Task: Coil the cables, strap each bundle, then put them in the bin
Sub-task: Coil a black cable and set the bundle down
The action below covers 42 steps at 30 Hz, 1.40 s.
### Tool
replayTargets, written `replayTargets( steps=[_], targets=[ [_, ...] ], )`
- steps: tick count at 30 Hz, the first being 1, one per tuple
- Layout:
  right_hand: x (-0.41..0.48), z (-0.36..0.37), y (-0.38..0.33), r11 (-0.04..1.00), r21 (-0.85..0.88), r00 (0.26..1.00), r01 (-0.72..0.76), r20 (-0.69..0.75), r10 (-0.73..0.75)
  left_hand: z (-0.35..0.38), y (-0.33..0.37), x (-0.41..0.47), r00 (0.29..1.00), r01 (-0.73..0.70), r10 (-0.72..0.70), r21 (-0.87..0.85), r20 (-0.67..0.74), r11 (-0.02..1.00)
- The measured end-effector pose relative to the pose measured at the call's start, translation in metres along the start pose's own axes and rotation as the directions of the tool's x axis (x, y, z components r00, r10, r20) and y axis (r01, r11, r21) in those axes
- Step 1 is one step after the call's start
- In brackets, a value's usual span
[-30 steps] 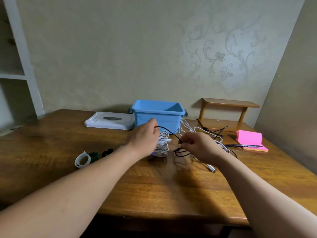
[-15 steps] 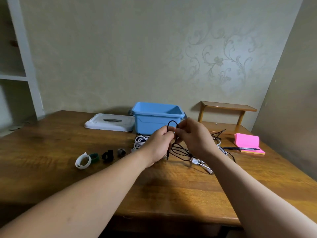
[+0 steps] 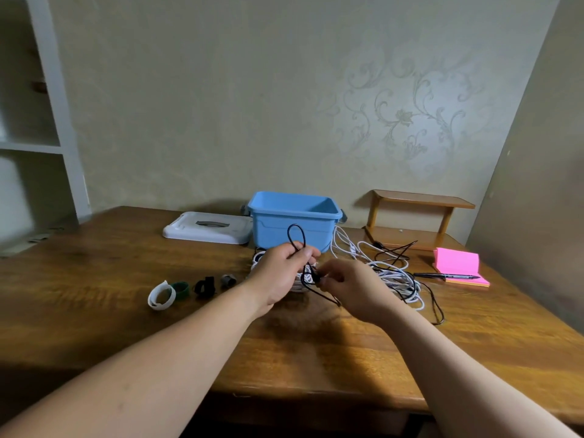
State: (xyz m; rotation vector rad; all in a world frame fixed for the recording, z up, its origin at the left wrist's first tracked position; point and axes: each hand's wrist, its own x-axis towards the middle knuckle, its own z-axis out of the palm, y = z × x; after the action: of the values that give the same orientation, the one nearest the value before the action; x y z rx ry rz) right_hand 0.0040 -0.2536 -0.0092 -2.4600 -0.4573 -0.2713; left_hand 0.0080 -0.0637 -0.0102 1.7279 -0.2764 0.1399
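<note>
Left hand [image 3: 281, 273] and right hand [image 3: 354, 287] both pinch the black cable [image 3: 297, 238] at frame centre.
Its loop stands before the blue bin [image 3: 294, 222].

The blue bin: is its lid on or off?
Off. The blue bin is open on top, so its inside wall shows. A white lid lies flat on the table beside it.

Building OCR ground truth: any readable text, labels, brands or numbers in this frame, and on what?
No readable text anywhere.
Any print on the black pen lying on the pink sticky-note pad: too small to read.
The blue plastic bin and white plastic lid: no label visible.
</note>
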Motion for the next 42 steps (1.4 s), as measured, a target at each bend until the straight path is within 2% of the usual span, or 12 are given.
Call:
replayTargets(
  steps=[4, 10, 15, 18, 21, 23, 26, 29, 33, 36, 39, 42],
  targets=[
    [0.001, -0.002, -0.002, 0.959, 0.28, 0.993, -0.049, -0.09, 0.077, 0.0, 0.005, -0.009, 0.987, 0.082, -0.069, -0.092, 0.142, 0.992],
    [0.0, -0.014, -0.005, 0.743, 0.653, 0.962, -0.148, -0.081, 0.262, 0.004, -0.002, -0.016, 0.973, 0.086, -0.111, 0.128, 0.203, 0.988],
    [0.001, -0.029, 0.008, 0.562, 0.809, 0.875, -0.172, -0.137, 0.465, 0.001, -0.005, -0.013, 0.995, -0.003, -0.029, 0.321, 0.096, 0.947],
    [0.004, -0.033, 0.025, 0.585, 0.777, 0.808, -0.232, -0.181, 0.561, -0.004, -0.006, -0.011, 1.0, 0.007, -0.005, 0.313, -0.007, 0.95],
    [0.002, -0.034, 0.031, 0.796, 0.491, 0.797, -0.353, -0.288, 0.531, -0.009, -0.006, -0.01, 0.999, 0.004, 0.011, 0.307, -0.048, 0.952],
    [-0.001, -0.03, 0.03, 0.915, 0.194, 0.824, -0.355, -0.398, 0.404, -0.01, -0.005, -0.01, 0.999, -0.004, 0.018, 0.312, -0.043, 0.95],
    [-0.004, -0.025, 0.016, 0.989, -0.075, 0.896, -0.129, -0.436, 0.084, -0.011, 0.001, -0.013, 1.0, -0.028, 0.03, 0.291, -0.004, 0.956],
    [0.002, -0.019, -0.005, 0.998, -0.045, 0.977, -0.048, -0.208, 0.037, -0.009, 0.003, -0.014, 0.999, -0.042, 0.037, 0.28, 0.022, 0.959],
    [0.006, -0.012, -0.01, 0.993, 0.017, 0.989, -0.118, -0.084, 0.119, -0.006, 0.006, -0.016, 0.999, -0.027, 0.016, 0.238, 0.052, 0.971],
    [0.007, -0.01, -0.009, 0.995, 0.017, 0.992, -0.1, -0.072, 0.101, -0.006, 0.007, -0.016, 0.997, -0.013, -0.002, 0.199, 0.072, 0.98],
    [0.007, -0.013, -0.012, 0.997, 0.022, 0.985, -0.078, -0.151, 0.081, -0.006, 0.004, -0.013, 0.998, 0.048, -0.055, 0.191, 0.028, 0.98],
    [0.007, -0.022, -0.017, 0.986, 0.123, 0.977, -0.109, -0.168, 0.129, -0.003, 0.0, -0.01, 0.997, 0.082, -0.075, 0.277, -0.035, 0.957]
  ],
)
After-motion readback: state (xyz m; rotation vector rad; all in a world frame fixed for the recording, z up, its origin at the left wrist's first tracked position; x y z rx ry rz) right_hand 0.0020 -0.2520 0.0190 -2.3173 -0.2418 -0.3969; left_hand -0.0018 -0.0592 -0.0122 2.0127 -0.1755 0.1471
